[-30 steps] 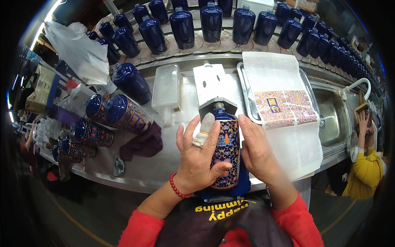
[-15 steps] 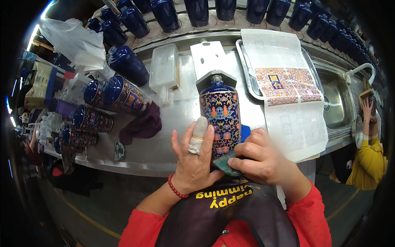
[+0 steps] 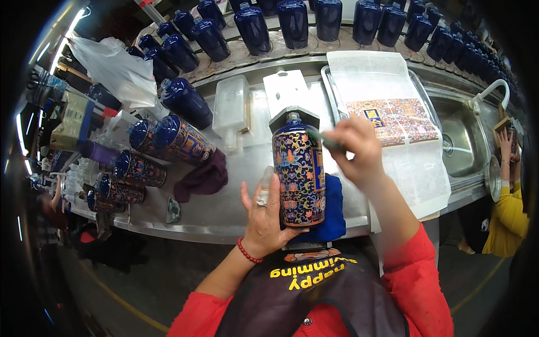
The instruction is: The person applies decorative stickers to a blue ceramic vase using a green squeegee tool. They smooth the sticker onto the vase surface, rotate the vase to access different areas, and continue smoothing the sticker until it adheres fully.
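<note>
A dark blue bottle (image 3: 297, 180) covered in a colourful floral pattern lies on the metal bench in front of me, its neck in the notch of a pale stand (image 3: 285, 89). With thumb at the base and fingers along its left side, my left hand (image 3: 265, 216) steadies it; one finger wears a whitish wrap. My right hand (image 3: 359, 147), partly blurred, pinches a dark green scraper (image 3: 327, 140) against the bottle's upper right side. Under the bottle's right side is a blue cloth (image 3: 335, 209).
Several patterned bottles (image 3: 181, 140) and a purple cloth (image 3: 205, 175) lie at left, near another scraper (image 3: 173, 210). A clear plastic box (image 3: 230, 104) stands behind. Printed decal sheets (image 3: 407, 163) cover a tray; a sink (image 3: 457, 140) and a person in yellow (image 3: 508, 219) are right. Plain blue bottles (image 3: 252, 31) line the back.
My right hand has moved the scraper from the bottle's base up to its shoulder. The bottle has rolled, bringing a blue panel into view at right. My left hand has shifted to its lower left.
</note>
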`<state>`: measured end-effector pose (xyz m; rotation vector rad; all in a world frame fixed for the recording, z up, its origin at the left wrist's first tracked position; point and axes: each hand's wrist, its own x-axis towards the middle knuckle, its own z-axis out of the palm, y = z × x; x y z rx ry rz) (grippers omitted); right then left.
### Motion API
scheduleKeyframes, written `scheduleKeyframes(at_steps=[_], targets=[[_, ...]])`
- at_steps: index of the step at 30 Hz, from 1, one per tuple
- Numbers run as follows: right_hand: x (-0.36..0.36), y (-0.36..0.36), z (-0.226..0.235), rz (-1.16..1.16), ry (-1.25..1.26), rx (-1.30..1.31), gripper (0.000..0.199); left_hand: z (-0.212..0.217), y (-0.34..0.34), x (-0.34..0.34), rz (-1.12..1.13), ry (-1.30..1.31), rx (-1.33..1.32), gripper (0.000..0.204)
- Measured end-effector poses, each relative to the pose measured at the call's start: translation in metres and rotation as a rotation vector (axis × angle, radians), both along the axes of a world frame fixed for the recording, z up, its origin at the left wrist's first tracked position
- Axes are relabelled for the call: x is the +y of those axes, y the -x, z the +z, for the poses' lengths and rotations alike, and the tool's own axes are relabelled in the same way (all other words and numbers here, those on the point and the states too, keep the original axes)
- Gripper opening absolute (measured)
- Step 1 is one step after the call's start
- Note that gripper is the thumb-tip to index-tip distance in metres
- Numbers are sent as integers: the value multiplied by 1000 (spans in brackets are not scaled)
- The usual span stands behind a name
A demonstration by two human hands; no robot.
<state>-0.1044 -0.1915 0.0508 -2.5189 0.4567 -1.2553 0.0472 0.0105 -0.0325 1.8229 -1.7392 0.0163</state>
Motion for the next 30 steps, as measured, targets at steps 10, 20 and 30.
scheduleKeyframes(at_steps=[10, 20, 30], targets=[[14, 26, -28, 29, -172, 1, 36, -5, -3, 0, 13, -27, 37, 121], [41, 60, -62, 251, -177, 100, 32, 3, -3, -4, 16, 45, -3, 125], [56, 68, -60, 698, -268, 58, 38, 34, 0, -6, 26, 49, -168, 120]])
